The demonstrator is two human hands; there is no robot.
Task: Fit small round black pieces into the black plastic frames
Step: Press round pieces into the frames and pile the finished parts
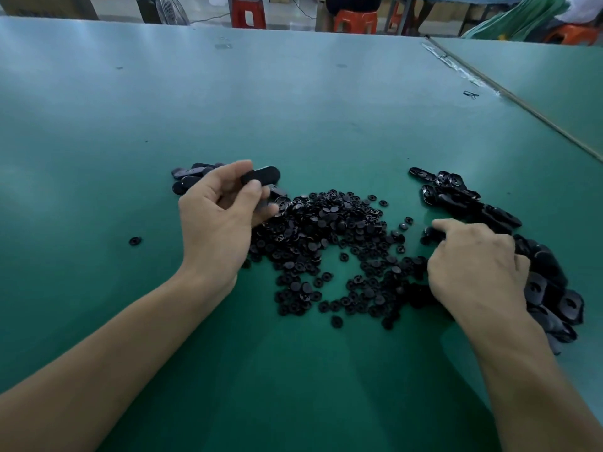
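A big heap of small round black pieces [336, 243] lies on the green table between my hands. My left hand [218, 220] pinches an oblong black plastic frame [262, 175] between thumb and fingers, just above the heap's left edge. Behind it sits a small pile of black frames [187, 177]. My right hand [476, 265] rests knuckles up at the heap's right edge, its fingers curled onto a black frame [432, 234] at the inner end of a long row of black frames [541, 275]. What its fingertips hold is hidden.
One stray round piece [134, 241] lies left of my left forearm. The green table [293, 109] stretches far ahead, with a seam and tape [483, 83] to a second table at the right. Red stools [355, 21] and a fan [164, 9] stand beyond the far edge.
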